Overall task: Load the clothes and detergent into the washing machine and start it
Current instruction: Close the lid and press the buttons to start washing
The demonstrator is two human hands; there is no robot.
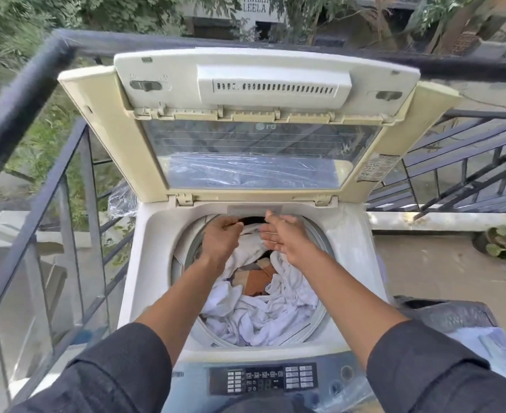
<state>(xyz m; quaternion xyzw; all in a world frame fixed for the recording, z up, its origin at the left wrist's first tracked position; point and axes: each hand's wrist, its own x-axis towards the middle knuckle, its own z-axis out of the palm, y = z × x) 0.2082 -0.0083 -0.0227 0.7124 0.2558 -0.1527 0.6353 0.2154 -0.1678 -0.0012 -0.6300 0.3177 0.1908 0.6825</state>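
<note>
fingers [271, 234] of right hand [284, 236] spread flat, palm turned inward, holding nothing, hovering over far rim of drum [320, 251]. fingers [234, 226] of left hand [220, 238] curled, apparently pinching an edge of white cloth [251, 234] at back of opening, though grip partly hidden. clothes [260, 317] already heaped inside washing machine [156, 234]: white pieces around an orange and brown patterned one [254, 281]. lid [245, 129] propped upright against balcony railing [37, 84], leaving opening free. both arms reaching deep, probably to tuck load down and level it. no detergent visible anywhere. control panel [263, 380] near waist, untouched. loading nearly done; detergent and start not yet done.
</note>
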